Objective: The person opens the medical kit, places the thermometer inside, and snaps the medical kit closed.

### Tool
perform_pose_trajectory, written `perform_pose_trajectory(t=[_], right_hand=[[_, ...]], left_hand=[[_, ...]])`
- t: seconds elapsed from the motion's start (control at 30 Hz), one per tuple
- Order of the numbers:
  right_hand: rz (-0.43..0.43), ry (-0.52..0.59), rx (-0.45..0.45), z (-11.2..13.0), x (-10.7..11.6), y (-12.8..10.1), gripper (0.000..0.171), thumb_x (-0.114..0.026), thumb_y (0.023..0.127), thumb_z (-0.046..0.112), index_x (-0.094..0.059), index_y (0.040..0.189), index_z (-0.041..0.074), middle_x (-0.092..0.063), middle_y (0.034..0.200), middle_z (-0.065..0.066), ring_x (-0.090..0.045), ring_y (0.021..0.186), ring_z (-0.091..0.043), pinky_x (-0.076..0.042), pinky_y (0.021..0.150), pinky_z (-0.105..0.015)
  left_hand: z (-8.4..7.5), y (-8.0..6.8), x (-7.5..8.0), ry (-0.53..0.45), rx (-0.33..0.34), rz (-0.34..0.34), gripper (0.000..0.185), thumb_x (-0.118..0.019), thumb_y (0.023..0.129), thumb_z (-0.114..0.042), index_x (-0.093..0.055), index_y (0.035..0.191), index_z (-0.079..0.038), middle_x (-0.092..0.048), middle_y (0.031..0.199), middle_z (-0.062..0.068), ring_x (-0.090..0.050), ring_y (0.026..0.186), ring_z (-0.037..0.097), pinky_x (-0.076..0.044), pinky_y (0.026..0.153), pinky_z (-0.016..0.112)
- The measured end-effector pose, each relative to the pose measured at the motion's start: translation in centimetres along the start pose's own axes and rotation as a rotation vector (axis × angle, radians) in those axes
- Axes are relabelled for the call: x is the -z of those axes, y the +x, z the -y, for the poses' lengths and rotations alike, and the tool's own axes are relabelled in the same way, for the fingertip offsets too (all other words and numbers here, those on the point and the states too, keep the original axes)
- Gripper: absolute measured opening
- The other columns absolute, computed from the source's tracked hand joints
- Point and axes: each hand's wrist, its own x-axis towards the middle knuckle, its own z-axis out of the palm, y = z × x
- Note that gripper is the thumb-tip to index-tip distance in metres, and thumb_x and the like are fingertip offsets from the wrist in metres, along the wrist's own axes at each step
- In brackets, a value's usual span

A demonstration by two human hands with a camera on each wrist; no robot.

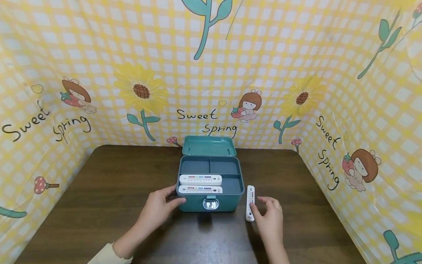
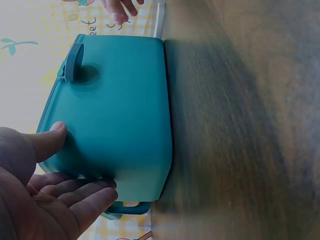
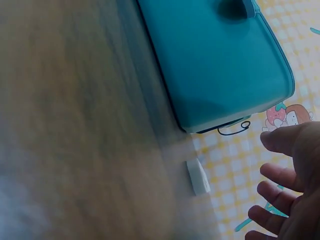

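Note:
A teal storage box (image 1: 191, 203) stands with its lid (image 1: 209, 146) raised at the back and a clear clasp (image 1: 211, 204) on its front. Side by side in its front compartment lie two white thermometers, the rear one (image 1: 200, 179) and the front one (image 1: 199, 189). My left hand (image 1: 161, 203) holds the box's front left corner, thumb against the front face and fingers along the left side. Right of the box, a third white thermometer (image 1: 250, 203) lies lengthwise on the table. My right hand (image 1: 271, 216) hovers just beside it with fingers spread and loosely bent, gripping nothing.
Dividers split the box's rear part into two compartments (image 1: 194, 165). The brown wooden table (image 1: 125, 172) extends around the box. Behind and on both sides hangs a yellow checked cloth (image 1: 211, 80) with printed flowers, figures and lettering.

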Motion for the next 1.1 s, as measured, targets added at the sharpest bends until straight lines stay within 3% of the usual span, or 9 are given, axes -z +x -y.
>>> perform_pose_trajectory(t=[0.5,0.83,1.1], right_hand=[[0.045,-0.110,-0.074,-1.4,-0.6,-1.0,0.040,-0.083,0.085,0.032,-0.075,0.112,0.003,-0.064,0.121,-0.019,-0.055,0.117,-0.040,-0.040,0.099,-0.059],[0.093,-0.146,-0.097,-1.9,-0.9,-1.4,0.047,-0.089,0.078,0.035,-0.075,0.112,0.005,-0.064,0.119,-0.019,-0.054,0.113,-0.039,-0.040,0.097,-0.057],[0.084,-0.165,-0.097,-2.0,-1.3,-1.8,0.053,-0.091,0.073,0.040,-0.076,0.108,0.004,-0.065,0.117,-0.020,-0.055,0.112,-0.039,-0.040,0.096,-0.056]], left_hand=[[-0.2,0.1,-0.1,0.028,-0.009,0.008,0.063,-0.082,0.088,-0.037,-0.064,0.138,-0.003,-0.069,0.132,0.014,-0.066,0.122,0.026,-0.055,0.099,0.049],[-0.5,0.1,0.0,0.027,0.005,0.010,0.063,-0.083,0.087,-0.037,-0.065,0.137,-0.002,-0.070,0.130,0.014,-0.068,0.119,0.025,-0.057,0.096,0.047],[-0.3,0.1,0.2,0.041,0.014,0.006,0.063,-0.083,0.087,-0.038,-0.066,0.136,-0.002,-0.070,0.130,0.015,-0.068,0.119,0.026,-0.057,0.097,0.048]])
